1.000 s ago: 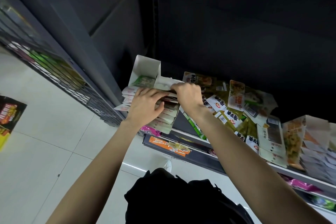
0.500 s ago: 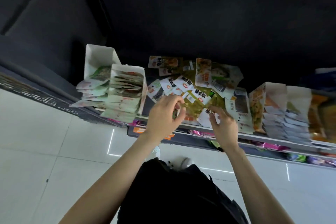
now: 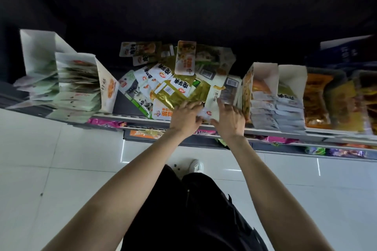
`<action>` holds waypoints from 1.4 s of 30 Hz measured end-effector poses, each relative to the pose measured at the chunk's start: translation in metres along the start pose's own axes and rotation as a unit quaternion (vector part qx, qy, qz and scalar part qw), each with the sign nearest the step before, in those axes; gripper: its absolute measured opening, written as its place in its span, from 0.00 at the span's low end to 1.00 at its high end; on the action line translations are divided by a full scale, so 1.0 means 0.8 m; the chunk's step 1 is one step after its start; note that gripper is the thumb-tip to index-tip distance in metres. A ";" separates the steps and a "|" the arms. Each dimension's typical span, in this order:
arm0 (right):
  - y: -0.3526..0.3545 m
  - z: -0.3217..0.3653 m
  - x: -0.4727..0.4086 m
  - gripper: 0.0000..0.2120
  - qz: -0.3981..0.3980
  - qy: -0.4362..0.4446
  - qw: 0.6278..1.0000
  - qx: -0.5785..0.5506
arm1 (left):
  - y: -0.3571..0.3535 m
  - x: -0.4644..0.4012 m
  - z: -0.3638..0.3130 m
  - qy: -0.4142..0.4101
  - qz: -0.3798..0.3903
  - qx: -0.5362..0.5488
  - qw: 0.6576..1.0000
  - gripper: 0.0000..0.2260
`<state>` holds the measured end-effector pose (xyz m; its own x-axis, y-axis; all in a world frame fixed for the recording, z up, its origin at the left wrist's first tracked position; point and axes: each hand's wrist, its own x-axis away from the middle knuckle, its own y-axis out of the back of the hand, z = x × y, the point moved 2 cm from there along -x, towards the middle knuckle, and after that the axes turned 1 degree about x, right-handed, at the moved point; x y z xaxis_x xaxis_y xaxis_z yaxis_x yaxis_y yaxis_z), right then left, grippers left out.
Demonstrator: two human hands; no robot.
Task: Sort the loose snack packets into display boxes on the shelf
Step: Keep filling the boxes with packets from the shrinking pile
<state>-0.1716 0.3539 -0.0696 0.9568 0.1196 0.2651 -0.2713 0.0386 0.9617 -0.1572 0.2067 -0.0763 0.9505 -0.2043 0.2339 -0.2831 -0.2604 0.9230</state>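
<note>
Head view shows both hands at the front edge of the shelf [image 3: 142,118], in the loose pile of packets [image 3: 179,85] that lies between two groups of display boxes. Left hand [image 3: 184,117] rests with curled fingers on a gold packet [image 3: 177,92] and on a white packet [image 3: 212,106]; whether it really pinches one I cannot tell. Right hand [image 3: 230,120] has spread, relaxed fingers and touches the same white packet, just beside the right box [image 3: 263,91]. Left box [image 3: 85,81] near the left end is already full of packets. I judge the step in hand is picking the next packet from the pile. The next move calls for lifting one packet free from the overlapping others and matching it to the box with the same kind.
</note>
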 end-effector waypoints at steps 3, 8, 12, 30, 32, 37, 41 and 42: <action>0.003 0.008 -0.002 0.26 0.001 0.036 0.999 0.039 | -0.004 0.000 0.002 0.007 -0.010 0.000 1.000 0.21; -0.002 -0.003 -0.010 0.30 0.047 0.027 0.997 -0.058 | -0.002 -0.003 0.004 0.019 -0.010 0.019 1.000 0.20; -0.003 -0.002 -0.015 0.36 0.025 0.017 0.998 -0.057 | -0.003 -0.001 0.003 0.021 -0.021 0.010 1.000 0.21; 0.167 0.046 0.054 0.05 -0.081 0.063 0.844 -0.526 | 0.157 0.109 0.046 0.096 -0.129 0.564 0.810 0.21; 0.163 0.072 0.052 0.02 -0.028 0.064 0.812 -0.579 | 0.172 0.127 0.069 0.117 -0.145 0.567 0.802 0.17; 0.150 0.144 0.049 0.09 0.047 0.093 0.800 -0.591 | 0.185 0.163 0.130 0.173 -0.181 0.541 0.803 0.14; 0.148 0.195 0.047 0.06 -0.045 0.061 0.814 -0.575 | 0.182 0.181 0.191 0.205 -0.295 0.474 0.804 0.09; 0.153 0.205 0.045 0.05 -0.080 0.053 0.809 -0.580 | 0.186 0.186 0.210 0.213 -0.342 0.435 0.805 0.08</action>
<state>-0.1531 0.2000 0.0690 0.9915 0.1044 0.0773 -0.1209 0.9592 0.2556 -0.0790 -0.0208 0.0445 0.8278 0.5609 0.0159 0.5184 -0.7754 0.3606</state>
